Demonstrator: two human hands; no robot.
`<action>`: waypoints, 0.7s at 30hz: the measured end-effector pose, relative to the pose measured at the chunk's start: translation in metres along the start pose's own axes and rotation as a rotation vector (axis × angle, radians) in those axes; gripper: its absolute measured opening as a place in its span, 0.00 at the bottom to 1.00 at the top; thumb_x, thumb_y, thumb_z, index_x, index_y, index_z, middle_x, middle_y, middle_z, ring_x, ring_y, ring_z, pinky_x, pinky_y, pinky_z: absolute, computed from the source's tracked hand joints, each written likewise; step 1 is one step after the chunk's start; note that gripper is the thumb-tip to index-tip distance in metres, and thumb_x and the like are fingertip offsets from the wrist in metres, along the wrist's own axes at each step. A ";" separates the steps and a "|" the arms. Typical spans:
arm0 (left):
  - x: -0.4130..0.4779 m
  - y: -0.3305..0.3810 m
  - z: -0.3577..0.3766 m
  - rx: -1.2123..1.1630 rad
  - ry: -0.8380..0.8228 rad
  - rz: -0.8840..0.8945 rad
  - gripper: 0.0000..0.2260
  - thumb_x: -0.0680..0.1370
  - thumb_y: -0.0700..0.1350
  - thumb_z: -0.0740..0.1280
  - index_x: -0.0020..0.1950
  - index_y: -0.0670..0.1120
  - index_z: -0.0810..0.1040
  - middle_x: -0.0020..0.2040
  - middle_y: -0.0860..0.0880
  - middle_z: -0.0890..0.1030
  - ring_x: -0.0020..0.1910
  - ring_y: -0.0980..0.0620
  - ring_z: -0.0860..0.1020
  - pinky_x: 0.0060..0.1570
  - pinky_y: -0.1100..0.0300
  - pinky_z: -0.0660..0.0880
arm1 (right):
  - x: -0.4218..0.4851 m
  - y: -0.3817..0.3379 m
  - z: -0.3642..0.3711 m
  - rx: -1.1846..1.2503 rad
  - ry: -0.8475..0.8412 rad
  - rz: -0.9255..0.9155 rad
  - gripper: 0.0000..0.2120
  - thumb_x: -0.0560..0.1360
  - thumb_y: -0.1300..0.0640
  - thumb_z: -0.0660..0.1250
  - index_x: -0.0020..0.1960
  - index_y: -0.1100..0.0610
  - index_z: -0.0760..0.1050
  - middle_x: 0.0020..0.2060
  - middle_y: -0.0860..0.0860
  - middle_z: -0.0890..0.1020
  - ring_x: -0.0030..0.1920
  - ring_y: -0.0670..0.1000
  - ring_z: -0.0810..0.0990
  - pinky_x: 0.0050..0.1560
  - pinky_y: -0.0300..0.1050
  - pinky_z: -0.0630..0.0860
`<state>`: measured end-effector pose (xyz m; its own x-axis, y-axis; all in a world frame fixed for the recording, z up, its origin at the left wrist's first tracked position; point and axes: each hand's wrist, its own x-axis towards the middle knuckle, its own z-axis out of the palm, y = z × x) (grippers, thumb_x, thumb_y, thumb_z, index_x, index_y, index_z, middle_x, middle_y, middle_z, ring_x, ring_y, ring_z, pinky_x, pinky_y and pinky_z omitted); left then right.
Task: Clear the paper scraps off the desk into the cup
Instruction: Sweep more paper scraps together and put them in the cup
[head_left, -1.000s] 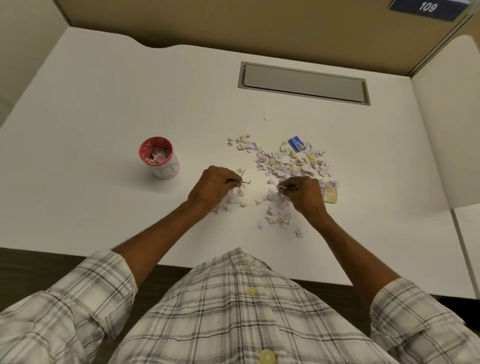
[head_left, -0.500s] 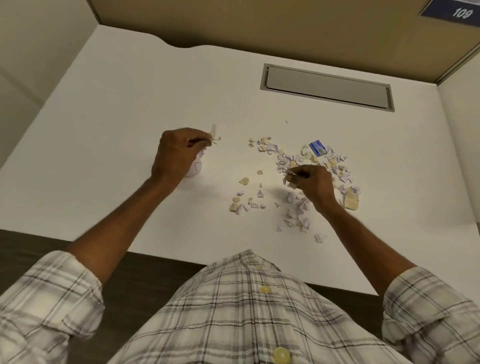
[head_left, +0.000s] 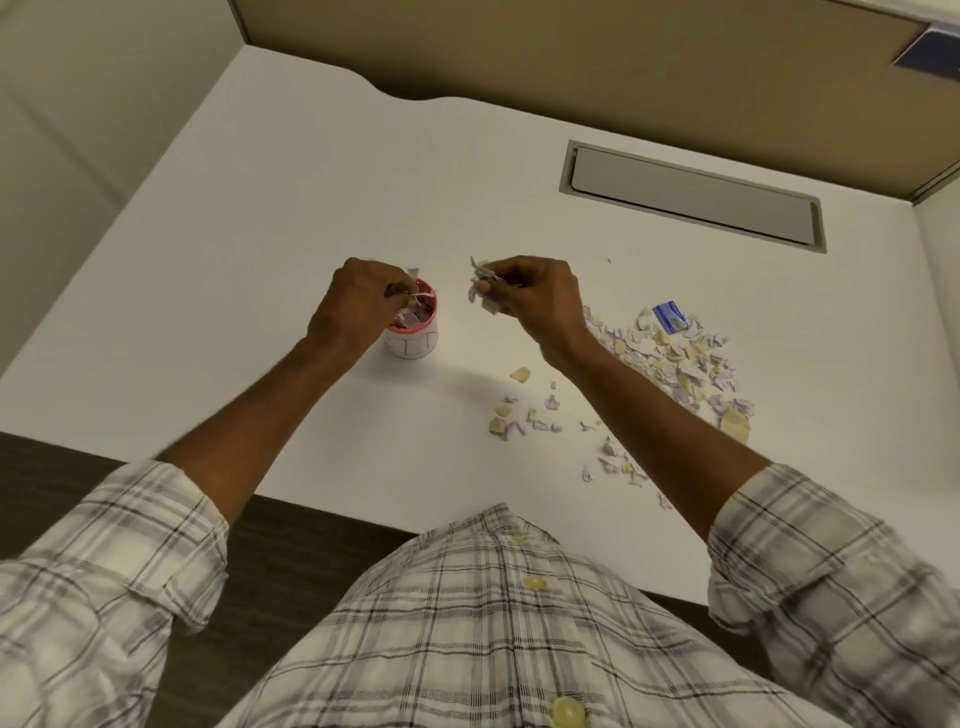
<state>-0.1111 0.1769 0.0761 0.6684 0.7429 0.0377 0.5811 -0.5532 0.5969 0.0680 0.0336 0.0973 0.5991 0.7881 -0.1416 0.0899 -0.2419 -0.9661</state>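
Pinches scraps (head_left: 483, 295) with left hand (head_left: 358, 306) over the cup (head_left: 415, 347), right hand (head_left: 540, 301) at its 2 o'clock, and may shed bits onto the worktop (head_left: 260, 208) if loosened early.

Bench (head_left: 260, 208): plain white. Cup (head_left: 413, 347): pink-red rim, white wall w/ thin pink lines; bits inside look lilac & pink. Paper scraps (head_left: 675, 358): pale lilac, cream-yellow & white, all mixed, plus one blue-and-white piece (head_left: 671, 316). Those in my right grip (head_left: 535, 301) are lilac/white. My shirt (head_left: 467, 623): white-grey plaid w/ dark lines, yellow buttons (head_left: 568, 712). Inset panel (head_left: 691, 200) is grey, back wall (head_left: 571, 62) tan.
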 end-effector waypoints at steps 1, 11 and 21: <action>0.000 0.001 0.000 -0.003 -0.007 -0.018 0.07 0.75 0.40 0.73 0.52 0.43 0.86 0.51 0.44 0.86 0.49 0.48 0.82 0.49 0.63 0.73 | 0.005 -0.003 0.009 -0.012 -0.003 -0.010 0.08 0.73 0.60 0.77 0.51 0.60 0.86 0.40 0.54 0.88 0.42 0.55 0.88 0.50 0.51 0.86; 0.001 -0.003 -0.017 -0.186 -0.064 -0.098 0.17 0.69 0.45 0.80 0.55 0.46 0.80 0.51 0.50 0.84 0.49 0.53 0.82 0.49 0.60 0.80 | 0.027 0.002 0.065 -0.152 -0.015 -0.038 0.08 0.75 0.61 0.74 0.54 0.60 0.86 0.43 0.53 0.88 0.43 0.53 0.87 0.51 0.50 0.85; 0.003 -0.019 -0.025 -0.170 -0.061 -0.145 0.19 0.72 0.41 0.77 0.62 0.45 0.81 0.54 0.50 0.84 0.47 0.53 0.83 0.52 0.59 0.81 | 0.030 -0.006 0.097 -0.486 -0.177 -0.135 0.16 0.74 0.66 0.69 0.61 0.60 0.82 0.57 0.56 0.85 0.57 0.54 0.83 0.55 0.42 0.79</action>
<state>-0.1316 0.1985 0.0848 0.6133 0.7830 -0.1036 0.5899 -0.3668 0.7193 0.0079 0.1132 0.0781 0.4175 0.9034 -0.0977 0.5404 -0.3333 -0.7726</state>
